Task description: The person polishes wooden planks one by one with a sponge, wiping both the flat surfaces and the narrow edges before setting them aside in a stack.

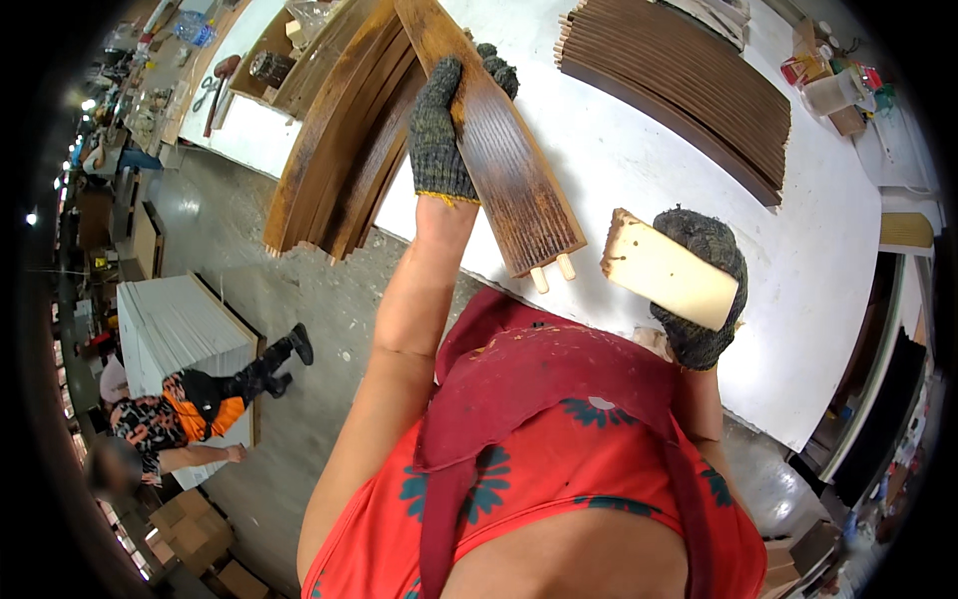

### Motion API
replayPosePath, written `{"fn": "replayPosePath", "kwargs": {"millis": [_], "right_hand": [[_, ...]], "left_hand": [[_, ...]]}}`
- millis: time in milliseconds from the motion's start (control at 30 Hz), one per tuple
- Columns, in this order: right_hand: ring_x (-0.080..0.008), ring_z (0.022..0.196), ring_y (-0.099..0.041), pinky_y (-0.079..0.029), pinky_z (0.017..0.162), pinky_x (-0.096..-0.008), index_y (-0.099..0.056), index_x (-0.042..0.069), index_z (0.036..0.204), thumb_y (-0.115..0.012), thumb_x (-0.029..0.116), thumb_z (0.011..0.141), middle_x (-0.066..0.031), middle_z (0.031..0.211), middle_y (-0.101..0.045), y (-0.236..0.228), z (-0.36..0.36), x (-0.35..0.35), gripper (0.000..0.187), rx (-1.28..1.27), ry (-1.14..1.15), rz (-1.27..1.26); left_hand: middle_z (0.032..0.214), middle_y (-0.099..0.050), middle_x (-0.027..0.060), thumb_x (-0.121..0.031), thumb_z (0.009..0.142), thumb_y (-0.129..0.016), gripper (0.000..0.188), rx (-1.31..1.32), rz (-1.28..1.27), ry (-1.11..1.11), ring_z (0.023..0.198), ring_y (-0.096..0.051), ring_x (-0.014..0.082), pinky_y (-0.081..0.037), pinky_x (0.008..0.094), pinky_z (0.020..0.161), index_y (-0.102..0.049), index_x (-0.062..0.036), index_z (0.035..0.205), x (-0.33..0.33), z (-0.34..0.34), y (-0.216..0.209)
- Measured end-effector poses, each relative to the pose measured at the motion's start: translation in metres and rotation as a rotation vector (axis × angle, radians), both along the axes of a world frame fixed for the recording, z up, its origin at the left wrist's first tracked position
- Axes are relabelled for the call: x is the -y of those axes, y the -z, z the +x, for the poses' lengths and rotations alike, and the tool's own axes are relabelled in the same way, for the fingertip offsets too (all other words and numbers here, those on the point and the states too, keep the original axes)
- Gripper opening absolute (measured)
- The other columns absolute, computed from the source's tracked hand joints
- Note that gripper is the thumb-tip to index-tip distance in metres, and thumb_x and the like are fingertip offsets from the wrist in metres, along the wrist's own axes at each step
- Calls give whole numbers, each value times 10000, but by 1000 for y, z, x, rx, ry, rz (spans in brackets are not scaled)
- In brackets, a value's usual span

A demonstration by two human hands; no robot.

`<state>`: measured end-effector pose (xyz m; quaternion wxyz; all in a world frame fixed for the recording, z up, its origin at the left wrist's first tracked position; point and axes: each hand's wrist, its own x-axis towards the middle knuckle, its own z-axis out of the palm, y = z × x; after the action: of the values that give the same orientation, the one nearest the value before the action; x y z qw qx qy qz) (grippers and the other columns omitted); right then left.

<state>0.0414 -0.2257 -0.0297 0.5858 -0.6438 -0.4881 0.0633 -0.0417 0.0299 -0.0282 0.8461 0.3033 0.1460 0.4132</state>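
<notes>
In dark knitted gloves, both my hands are over a white worktable [589,150]. My left hand [444,140] is closed round a brown-stained wooden slat [511,165] with a grooved face that looks wet and glossy. Two pale dowels [554,273] stick out of the slat's near end. To the right, my right hand [707,270] grips a cream sponge [671,268] with brown spots and a brown-stained end. The sponge is apart from the slat. Left of my left hand lies a pile of brown slats [344,150].
A stack of brown grooved slats [679,90] lies at the far right of the table. A wooden box [299,65], a hammer [220,92] and scissors [205,93] are at the far left. Beyond the table's left edge, a person [190,409] is beside stacked white panels [180,324].
</notes>
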Motion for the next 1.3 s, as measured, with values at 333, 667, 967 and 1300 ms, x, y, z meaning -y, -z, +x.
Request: {"fn": "replayPosePath", "kwargs": {"millis": [333,667,967,1300], "right_hand": [[-287,1003,-548,-394,910,-416,-578,58,1065,-711,210,666,-119,1059,-589,-16,1,-16,448,153,-82,164],[-282,1036,-541,-385,929,-414,-610,89,1062,-663,195,671,-106,1095,-588,-36,0,-34,408,353,-280,209],[-287,1065,-526,-375,951,-423,-609,147,1098,-614,240,707,-64,1133,-570,-13,-18,-37,402,354,-514,53],[-277,1061,-533,-366,950,-424,-629,126,1048,-654,221,674,-73,1094,-594,-51,8,-35,386,117,-349,176]], "left_hand": [[944,-607,99,-209,892,-513,297,80,-219,60,848,-594,174,-508,267,754,-529,5,1097,9,3,-14],[1244,-463,135,-193,946,-400,356,209,299,104,1127,-490,185,-449,290,953,-401,-31,1262,19,16,38],[970,-636,64,-206,883,-525,280,-312,336,-150,886,-613,163,-491,271,733,-574,-38,1101,12,24,64],[1206,-484,149,-173,927,-454,354,469,-467,324,1105,-492,218,-426,309,974,-426,6,1232,27,-4,40]]}}
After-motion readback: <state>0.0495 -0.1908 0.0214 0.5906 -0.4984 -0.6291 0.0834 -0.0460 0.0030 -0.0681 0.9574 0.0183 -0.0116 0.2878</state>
